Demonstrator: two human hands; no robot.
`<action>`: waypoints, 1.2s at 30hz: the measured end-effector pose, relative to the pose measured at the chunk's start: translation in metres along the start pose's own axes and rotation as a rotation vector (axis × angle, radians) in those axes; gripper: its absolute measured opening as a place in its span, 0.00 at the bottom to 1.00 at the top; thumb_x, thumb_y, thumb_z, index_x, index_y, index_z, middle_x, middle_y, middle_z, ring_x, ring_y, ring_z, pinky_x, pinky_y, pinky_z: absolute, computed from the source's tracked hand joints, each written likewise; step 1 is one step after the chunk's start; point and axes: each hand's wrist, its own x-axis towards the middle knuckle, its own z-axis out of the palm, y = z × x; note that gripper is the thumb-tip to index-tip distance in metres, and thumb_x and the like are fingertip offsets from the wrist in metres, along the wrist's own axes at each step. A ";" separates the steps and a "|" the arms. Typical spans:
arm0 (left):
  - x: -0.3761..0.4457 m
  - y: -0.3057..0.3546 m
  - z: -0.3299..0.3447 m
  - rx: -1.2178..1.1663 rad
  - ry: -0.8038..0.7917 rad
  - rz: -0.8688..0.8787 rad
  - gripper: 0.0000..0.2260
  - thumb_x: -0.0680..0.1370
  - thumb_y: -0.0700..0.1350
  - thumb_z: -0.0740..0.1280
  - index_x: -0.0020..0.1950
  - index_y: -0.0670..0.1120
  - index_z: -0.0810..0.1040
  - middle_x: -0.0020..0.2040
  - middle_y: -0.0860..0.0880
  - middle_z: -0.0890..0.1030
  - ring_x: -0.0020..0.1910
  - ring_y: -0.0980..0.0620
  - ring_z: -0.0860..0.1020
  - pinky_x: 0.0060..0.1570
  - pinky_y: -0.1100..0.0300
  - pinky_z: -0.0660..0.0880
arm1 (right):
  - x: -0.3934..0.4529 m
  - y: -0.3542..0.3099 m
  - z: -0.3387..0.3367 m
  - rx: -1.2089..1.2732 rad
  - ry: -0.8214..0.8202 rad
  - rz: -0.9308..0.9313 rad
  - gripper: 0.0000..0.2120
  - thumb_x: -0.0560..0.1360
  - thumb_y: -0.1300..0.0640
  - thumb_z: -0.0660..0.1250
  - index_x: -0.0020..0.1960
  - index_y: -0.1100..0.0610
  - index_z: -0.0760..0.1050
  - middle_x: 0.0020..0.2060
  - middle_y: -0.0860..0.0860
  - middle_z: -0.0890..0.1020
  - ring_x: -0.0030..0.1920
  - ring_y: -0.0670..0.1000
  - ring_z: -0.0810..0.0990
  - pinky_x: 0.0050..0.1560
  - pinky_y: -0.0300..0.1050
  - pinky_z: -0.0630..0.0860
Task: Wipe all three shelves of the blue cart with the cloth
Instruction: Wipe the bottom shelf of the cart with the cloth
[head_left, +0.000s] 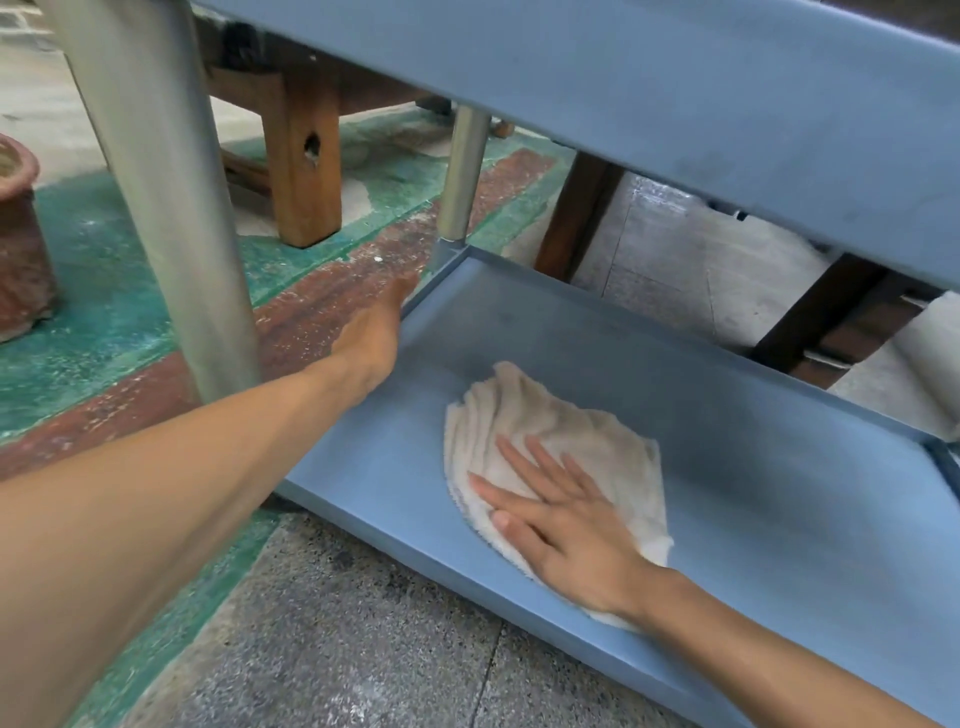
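Observation:
The blue cart's bottom shelf (727, 467) fills the lower right of the head view, with the shelf above it (675, 93) overhead. A cream terry cloth (550, 415) lies spread flat on the bottom shelf. My right hand (561, 530) presses flat on the cloth, fingers spread and pointing to the upper left. My left hand (374, 332) rests on the left rim of the bottom shelf, near the far corner post; its fingers are partly hidden behind the rim.
Two grey metal posts (150, 182) (462, 171) hold the shelves at the left. Wooden bench legs (304, 171) stand behind on the green and red painted floor. A clay pot (21, 234) sits at far left. Dark wooden legs (576, 218) stand behind the cart.

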 end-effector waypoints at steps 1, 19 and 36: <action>-0.002 0.002 0.000 -0.038 -0.015 0.004 0.38 0.61 0.78 0.51 0.65 0.64 0.76 0.69 0.48 0.77 0.64 0.41 0.76 0.67 0.42 0.69 | 0.022 -0.017 0.002 0.003 -0.010 -0.104 0.18 0.83 0.32 0.38 0.71 0.16 0.44 0.81 0.34 0.36 0.80 0.41 0.28 0.78 0.48 0.28; 0.011 -0.006 0.001 0.393 -0.171 0.196 0.44 0.62 0.80 0.52 0.75 0.64 0.65 0.77 0.55 0.66 0.77 0.46 0.64 0.76 0.47 0.55 | 0.205 0.013 -0.038 -0.072 0.162 -0.402 0.21 0.87 0.50 0.57 0.78 0.50 0.70 0.80 0.52 0.68 0.82 0.54 0.59 0.80 0.59 0.53; -0.059 -0.027 0.182 1.062 -0.114 0.506 0.38 0.79 0.68 0.44 0.81 0.47 0.38 0.81 0.40 0.38 0.81 0.41 0.42 0.77 0.47 0.48 | 0.026 0.170 -0.039 -0.064 0.226 0.167 0.24 0.87 0.42 0.50 0.82 0.41 0.61 0.83 0.46 0.59 0.83 0.48 0.51 0.83 0.50 0.46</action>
